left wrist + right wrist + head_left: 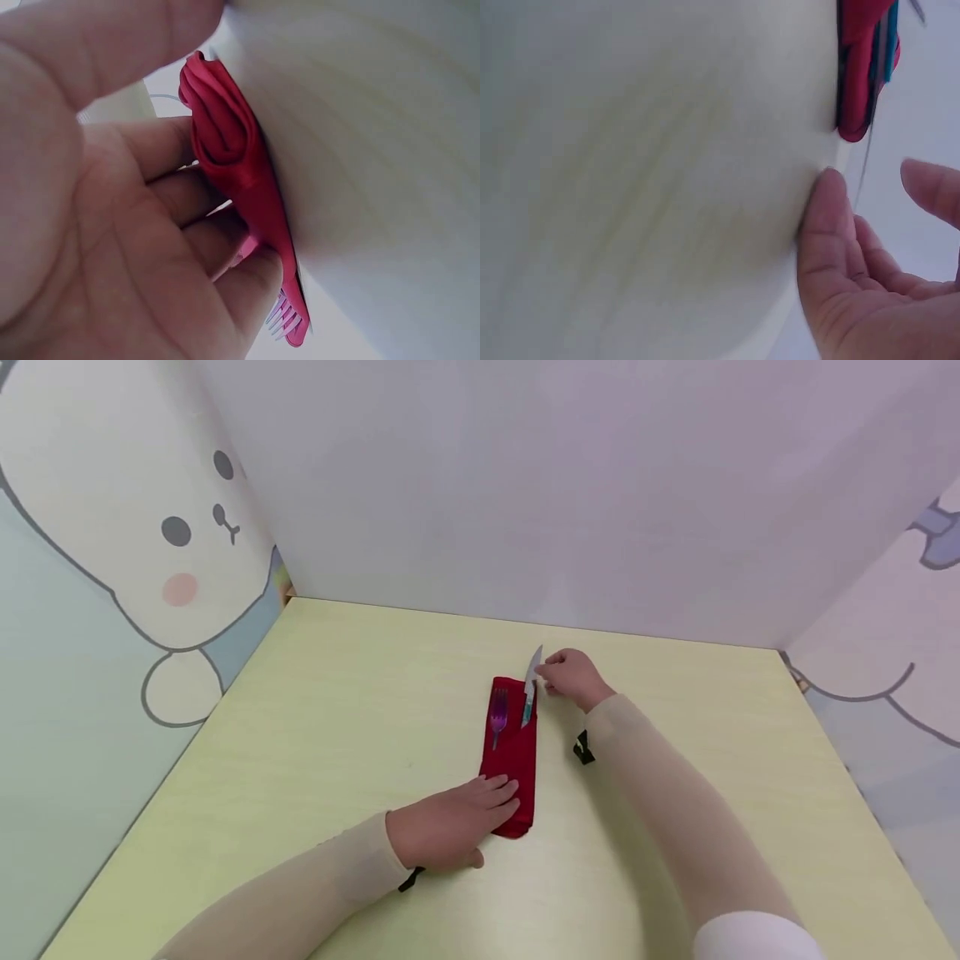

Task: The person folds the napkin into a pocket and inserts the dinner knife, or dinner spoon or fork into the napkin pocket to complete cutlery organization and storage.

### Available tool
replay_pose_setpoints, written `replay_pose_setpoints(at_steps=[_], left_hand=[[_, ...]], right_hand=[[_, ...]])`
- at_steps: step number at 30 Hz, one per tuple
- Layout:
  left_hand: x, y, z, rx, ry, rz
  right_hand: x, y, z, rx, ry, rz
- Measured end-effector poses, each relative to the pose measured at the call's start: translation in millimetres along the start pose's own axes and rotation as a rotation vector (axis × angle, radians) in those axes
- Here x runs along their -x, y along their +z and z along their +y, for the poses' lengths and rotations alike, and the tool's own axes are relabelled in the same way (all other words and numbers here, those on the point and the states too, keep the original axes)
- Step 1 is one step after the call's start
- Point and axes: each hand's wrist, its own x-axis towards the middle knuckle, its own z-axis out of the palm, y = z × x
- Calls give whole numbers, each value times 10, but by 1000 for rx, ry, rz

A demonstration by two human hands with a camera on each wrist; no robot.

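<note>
A folded red cloth napkin (519,756) lies lengthwise on the table, and its rolled layers show at the near end in the left wrist view. Tucked in its pocket are a purple fork (498,714) on the left and a knife (527,710) with a teal handle on the right. The knife's blade sticks out past the far end. My left hand (457,822) rests on the near part of the napkin with fingers extended. Beside the blade is my right hand (573,678); the right wrist view shows thumb and fingers apart, with nothing between them.
The pale yellow table (337,710) is bounded by a plain wall (525,493) at the back and side walls with cartoon figures. A black strap piece (583,748) hangs by the right wrist.
</note>
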Motion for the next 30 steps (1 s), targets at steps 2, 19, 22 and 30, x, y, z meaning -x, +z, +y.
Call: replay_pose_setpoints(at_steps=[2,19,22,30], left_hand=[[23,8,-10,13,-6,-2],[16,-2,-10,24,-14,5],[17,-12,-5,29,-18,1],[25,-13,15,138,-58,-9]], right_hand=[[-88,23,-38,-111,1,-10],[-199,44,-146,-294,55,-6],[-125,53,-141,-285,21,-24],[74,98,-51,-264,12,-63]])
